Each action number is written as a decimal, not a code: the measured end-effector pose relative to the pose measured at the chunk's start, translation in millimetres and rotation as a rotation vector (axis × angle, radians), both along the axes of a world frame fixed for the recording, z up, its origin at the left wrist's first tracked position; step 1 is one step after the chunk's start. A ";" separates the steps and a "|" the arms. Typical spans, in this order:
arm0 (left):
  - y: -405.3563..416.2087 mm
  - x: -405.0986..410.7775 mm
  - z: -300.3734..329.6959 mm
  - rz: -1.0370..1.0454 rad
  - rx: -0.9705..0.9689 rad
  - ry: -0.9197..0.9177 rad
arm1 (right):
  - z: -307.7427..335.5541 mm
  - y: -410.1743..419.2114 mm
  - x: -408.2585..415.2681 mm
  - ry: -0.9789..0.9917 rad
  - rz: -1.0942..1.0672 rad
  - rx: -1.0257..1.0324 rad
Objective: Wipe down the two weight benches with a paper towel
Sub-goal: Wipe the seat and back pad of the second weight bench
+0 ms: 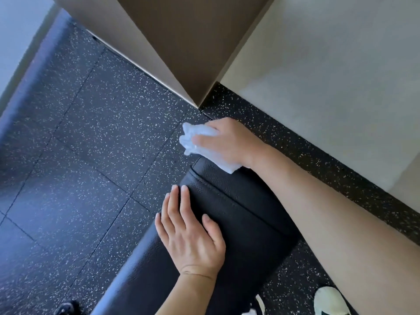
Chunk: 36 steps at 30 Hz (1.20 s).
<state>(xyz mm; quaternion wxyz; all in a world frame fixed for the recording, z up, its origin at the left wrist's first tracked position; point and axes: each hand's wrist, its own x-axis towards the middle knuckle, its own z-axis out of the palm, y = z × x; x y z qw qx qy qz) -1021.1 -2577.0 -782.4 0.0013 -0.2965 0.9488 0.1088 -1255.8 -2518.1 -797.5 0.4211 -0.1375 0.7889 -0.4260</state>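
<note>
Head view: right hand (223,142) pinches a bunched paper towel (195,142) at the far end of the black bench (245,214), left hand (188,233) flat on the pad, holding nothing. The wad hangs past the edge, so it'll probably skip the far end or slip loose.

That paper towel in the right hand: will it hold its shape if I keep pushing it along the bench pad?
Probably not. The paper towel is crumpled and bulges unevenly past the right hand, so it looks limp and likely to bunch further. It seems very light, so it needs steady pressing. The bench pad looks grained, which may drag on it.
</note>
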 end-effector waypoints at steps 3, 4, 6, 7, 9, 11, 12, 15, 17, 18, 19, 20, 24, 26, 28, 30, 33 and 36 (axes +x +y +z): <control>-0.1 0.5 -0.3 0.001 -0.016 0.009 | 1.0 56.5 25.1 -0.044 -0.243 -0.113; 0.1 0.7 -0.3 0.002 -0.016 0.015 | 1.2 78.6 37.8 -0.024 -0.276 -0.102; 0.9 0.7 -0.2 0.003 -0.018 0.025 | 3.9 117.3 63.0 0.022 -0.284 -0.083; 1.5 0.7 0.1 0.004 -0.022 0.025 | 3.7 129.0 71.8 0.048 -0.278 -0.069; 2.1 1.0 1.6 0.006 -0.033 0.020 | 3.5 133.0 76.7 0.054 -0.277 -0.071; 2.6 0.1 3.0 0.006 -0.032 0.023 | 3.7 119.3 64.4 0.038 -0.269 -0.088; 3.0 -1.0 3.5 0.008 -0.029 0.026 | 2.7 108.8 54.4 0.040 -0.256 -0.083; 4.2 -1.6 4.1 0.013 -0.031 0.036 | -8.2 78.4 31.0 0.004 -0.215 -0.096; 3.8 -0.6 3.3 0.011 -0.038 0.040 | -9.5 74.8 32.4 -0.002 -0.228 -0.124; 3.5 -0.2 2.8 0.012 -0.040 0.042 | -7.0 82.0 37.9 0.017 -0.245 -0.142; 3.4 0.3 2.4 0.013 -0.042 0.045 | -3.8 93.2 45.6 0.042 -0.264 -0.156; 3.4 0.0 1.7 0.012 -0.045 0.052 | 0.5 107.1 54.3 0.060 -0.284 -0.160; 3.0 -0.2 -2.3 0.007 -0.059 0.076 | 9.4 162.6 102.8 0.176 -0.351 -0.110; 1.3 0.8 -4.4 0.001 -0.065 0.089 | 10.6 166.0 123.2 0.302 -0.415 -0.057; -0.3 1.6 -6.1 0.002 -0.071 0.103 | 12.3 155.6 127.1 0.277 -0.559 -0.055; 0.4 1.8 -6.8 -0.007 -0.070 0.112 | 11.5 148.7 118.2 0.115 -0.698 -0.118; 0.1 2.4 -8.1 -0.004 -0.072 0.127 | 10.7 147.8 113.5 0.077 -0.732 -0.145; 1.7 1.9 -7.0 0.007 -0.034 0.143 | 8.6 145.0 136.9 0.134 -0.965 -0.141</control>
